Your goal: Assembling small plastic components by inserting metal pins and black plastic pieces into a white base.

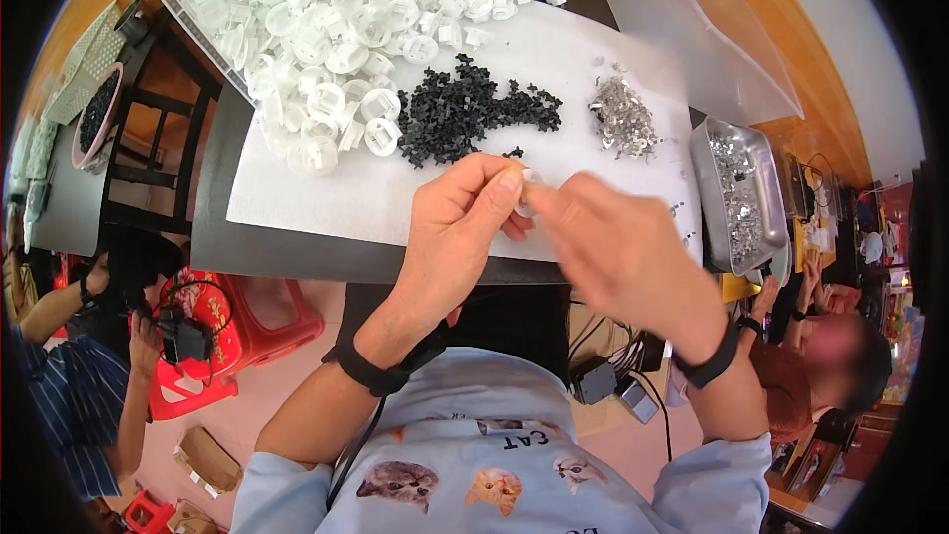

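My left hand (460,213) pinches a small round translucent white plastic part (531,186) between thumb and forefinger, above the near edge of the work sheet. Against that part, my right hand (623,247) is closed with its fingers curled in. It is blurred by motion, and whatever its fingertips hold is hidden. Just beyond my hands lies a heap of small black plastic pieces (450,117). To its left spreads a large heap of the same white plastic parts (316,30). A small pile of shiny metal pieces (625,119) sits to the right.
A white sheet (297,188) covers the dark table (237,237). At the right stands a steel tray (709,168) of metal pieces. Red plastic stools (262,331) are at the lower left. Other people (69,400) sit at the left and right (791,376).
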A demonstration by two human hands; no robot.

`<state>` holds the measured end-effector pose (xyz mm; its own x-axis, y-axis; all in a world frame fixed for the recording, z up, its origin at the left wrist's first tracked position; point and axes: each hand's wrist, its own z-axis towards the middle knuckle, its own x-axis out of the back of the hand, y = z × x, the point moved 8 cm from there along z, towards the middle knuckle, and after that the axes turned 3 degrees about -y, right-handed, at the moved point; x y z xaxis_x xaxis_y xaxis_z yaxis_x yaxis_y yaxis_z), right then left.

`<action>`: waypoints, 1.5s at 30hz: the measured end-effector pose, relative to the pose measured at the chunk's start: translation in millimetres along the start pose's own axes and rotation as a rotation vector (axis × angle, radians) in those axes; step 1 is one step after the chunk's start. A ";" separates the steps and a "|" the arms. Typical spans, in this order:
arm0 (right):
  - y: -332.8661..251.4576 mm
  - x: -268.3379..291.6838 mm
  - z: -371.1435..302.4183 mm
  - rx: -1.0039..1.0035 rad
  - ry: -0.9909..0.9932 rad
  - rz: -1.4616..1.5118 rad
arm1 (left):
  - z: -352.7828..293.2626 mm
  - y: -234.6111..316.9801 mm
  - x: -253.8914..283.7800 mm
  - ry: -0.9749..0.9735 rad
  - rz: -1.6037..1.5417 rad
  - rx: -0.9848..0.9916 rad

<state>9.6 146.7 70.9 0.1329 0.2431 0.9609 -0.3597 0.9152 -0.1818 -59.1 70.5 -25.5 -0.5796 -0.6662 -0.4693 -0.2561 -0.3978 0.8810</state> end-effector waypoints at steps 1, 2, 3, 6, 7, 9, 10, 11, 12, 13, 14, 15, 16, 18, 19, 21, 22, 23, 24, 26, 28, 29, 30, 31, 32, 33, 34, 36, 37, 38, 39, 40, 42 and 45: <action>11.6 8.2 3.8 -0.015 0.007 0.151 | -0.2 1.2 0.0 0.000 -0.002 -0.003; 21.5 12.5 7.1 -0.021 0.008 0.146 | -0.2 1.2 -2.1 -0.009 0.009 -0.001; 39.6 16.0 11.8 -0.117 0.023 0.192 | -0.6 1.4 -3.1 -0.016 0.022 0.001; 71.3 14.6 33.2 -0.171 0.006 0.165 | -0.8 1.0 -3.5 -0.042 0.055 0.040; 76.5 10.8 41.1 -0.129 -0.026 0.091 | -0.9 2.0 -3.5 -0.045 0.054 0.040; 95.9 1.2 60.6 -0.138 -0.067 0.036 | 3.5 0.9 -3.7 -0.060 0.079 0.065; 103.6 -6.3 66.4 -0.152 -0.116 -0.012 | 3.5 0.4 -4.9 -0.066 0.075 0.066; 111.4 -13.3 72.6 -0.152 -0.117 -0.010 | 3.2 -0.7 -4.6 -0.067 0.068 0.068; 118.9 -20.1 78.4 -0.165 -0.119 -0.014 | 2.6 -0.8 -4.5 -0.067 0.061 0.069; 123.2 -24.3 81.8 -0.180 -0.121 -0.017 | 2.1 -1.0 -4.5 -0.067 0.061 0.072; 122.6 -27.0 85.6 -0.177 -0.124 -0.014 | 1.8 0.1 -4.0 -0.068 0.075 0.058; 123.1 -30.5 88.5 -0.191 -0.142 0.006 | 1.7 1.1 -4.0 -0.071 0.089 0.045; 124.5 -33.3 90.3 -0.206 -0.161 0.025 | 1.9 1.1 -4.1 -0.068 0.088 0.047; 127.6 -38.0 92.8 -0.213 -0.189 0.043 | 2.3 3.7 -6.0 -0.078 0.099 0.021; 129.8 -41.2 93.5 -0.222 -0.215 0.057 | 2.5 3.4 -6.1 -0.076 0.099 0.024; 134.7 -43.6 96.7 -0.215 -0.198 0.036 | 2.5 4.5 -6.3 -0.074 0.096 0.008; 136.0 -43.3 97.6 -0.208 -0.180 0.011 | 2.8 4.2 -6.3 -0.073 0.097 0.011; 136.2 -44.4 98.1 -0.207 -0.182 0.014 | 2.9 3.9 -5.7 -0.071 0.089 0.012; 136.9 -44.6 98.6 -0.217 -0.184 0.007 | 3.0 3.6 -5.2 -0.070 0.082 0.012; 139.7 -46.0 97.4 -0.228 -0.187 0.001 | 2.7 2.1 -4.7 -0.073 0.064 0.017; 138.1 -39.6 95.6 -0.151 -0.086 0.040 | 2.4 1.1 -5.4 -0.080 0.044 0.022; 136.8 -38.9 95.5 -0.153 -0.088 0.042 | 2.2 0.8 -4.6 -0.068 0.037 0.026; 136.4 -39.6 95.8 -0.183 -0.129 0.054 | 2.0 0.2 -3.7 -0.057 0.031 0.030; 137.0 -41.9 95.1 -0.214 -0.169 0.066 | 1.6 -0.6 -3.3 -0.057 0.030 0.032; 137.5 -43.0 94.4 -0.215 -0.169 0.066 | 1.7 0.1 -3.6 -0.066 0.041 0.024; 138.2 -43.9 94.1 -0.207 -0.162 0.020 | 1.8 0.7 -4.2 -0.075 0.053 0.016; 138.3 -44.0 94.0 -0.199 -0.154 -0.027 | 2.1 0.8 -4.6 -0.076 0.053 0.017; 138.2 -44.5 95.6 -0.222 -0.166 -0.032 | 2.7 2.7 -4.7 -0.076 0.062 0.000; 139.2 -45.1 95.5 -0.245 -0.177 -0.038 | 2.5 2.5 -4.6 -0.076 0.063 0.001; 139.0 -45.0 95.6 -0.244 -0.177 -0.037 | 2.4 1.9 -4.2 -0.073 0.067 0.005; 139.5 -44.3 95.3 -0.251 -0.169 -0.027 | 2.3 1.4 -4.1 -0.070 0.071 0.010; 140.0 -43.5 94.8 -0.259 -0.161 -0.016 | 2.6 1.5 -4.3 -0.071 0.072 0.010; 136.6 -37.1 91.4 -0.249 -0.118 0.017 | 3.1 1.8 -4.3 -0.066 0.047 0.005; 128.4 -26.3 86.8 -0.280 -0.148 0.050 | 3.7 1.9 -3.2 -0.049 -0.021 0.022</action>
<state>-120.2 230.0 40.4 -0.0221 0.2591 0.9656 -0.0914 0.9613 -0.2601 -60.7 74.3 -22.1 -0.6109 -0.6260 -0.4847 -0.2852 -0.3971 0.8723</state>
